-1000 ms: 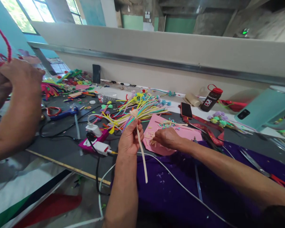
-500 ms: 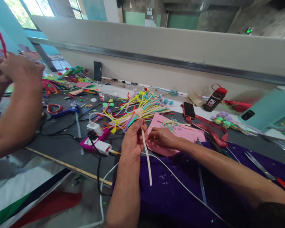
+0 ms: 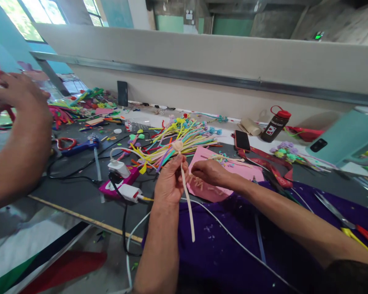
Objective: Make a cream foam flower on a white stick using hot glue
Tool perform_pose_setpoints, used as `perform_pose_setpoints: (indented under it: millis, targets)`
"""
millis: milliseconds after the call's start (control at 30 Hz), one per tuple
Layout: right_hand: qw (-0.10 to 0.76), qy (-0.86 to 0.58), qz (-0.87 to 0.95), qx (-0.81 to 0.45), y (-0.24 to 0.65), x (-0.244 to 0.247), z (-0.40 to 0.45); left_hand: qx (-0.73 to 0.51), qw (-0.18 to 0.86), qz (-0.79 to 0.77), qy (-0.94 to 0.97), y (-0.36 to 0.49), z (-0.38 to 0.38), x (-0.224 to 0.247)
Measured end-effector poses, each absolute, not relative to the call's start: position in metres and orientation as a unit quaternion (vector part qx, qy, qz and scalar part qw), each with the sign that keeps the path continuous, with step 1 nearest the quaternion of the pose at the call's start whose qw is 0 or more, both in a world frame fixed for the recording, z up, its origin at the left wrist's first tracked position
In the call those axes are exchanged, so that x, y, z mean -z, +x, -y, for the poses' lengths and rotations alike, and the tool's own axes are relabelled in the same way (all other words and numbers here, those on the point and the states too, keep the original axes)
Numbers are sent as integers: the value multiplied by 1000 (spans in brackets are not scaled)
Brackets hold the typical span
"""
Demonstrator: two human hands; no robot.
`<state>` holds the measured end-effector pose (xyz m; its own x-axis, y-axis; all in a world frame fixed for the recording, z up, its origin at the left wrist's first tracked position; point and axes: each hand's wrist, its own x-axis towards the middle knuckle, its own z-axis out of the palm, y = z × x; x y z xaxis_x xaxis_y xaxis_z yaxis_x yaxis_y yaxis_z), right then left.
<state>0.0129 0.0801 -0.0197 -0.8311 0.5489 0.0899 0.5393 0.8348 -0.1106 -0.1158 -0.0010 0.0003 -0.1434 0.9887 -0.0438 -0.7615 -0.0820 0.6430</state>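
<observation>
Pinches cream stem (image 3: 188, 212) in clamped fingers of L hand (image 3: 171, 179), just below pale bud (image 3: 177, 145), w/ free end in front of purple cloth (image 3: 217, 249). Has R hand (image 3: 210, 172) over pink sheet (image 3: 219, 196) on tabletop (image 3: 72, 192), nr loose cream bits (image 3: 198, 182); can't tell state of R fingers.

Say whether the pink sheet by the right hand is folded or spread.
Spread: the pink sheet lies flat on the dark table, small cream pieces scattered on it; the right hand hides part.
</observation>
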Motion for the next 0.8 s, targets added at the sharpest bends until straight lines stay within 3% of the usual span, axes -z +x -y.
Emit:
perform_pose_setpoints:
  millis: [100,267,433,567,800]
  targets:
    - [60,-289,952,-75,23,20,-81,-702,622,-272,214,-116,1,0]
    - [-11,-262,964,-35,48,26,-73,-698,623,-278,220,-114,0,2]
    - [35,-326,943,-52,66,30,-71,-691,625,-284,226,-112,0,3]
    - [53,-283,955,-71,63,35,-65,-686,627,-291,227,-110,-1,3]
    - [10,-211,977,38,43,34,-50,-686,621,-302,229,-105,-1,3]
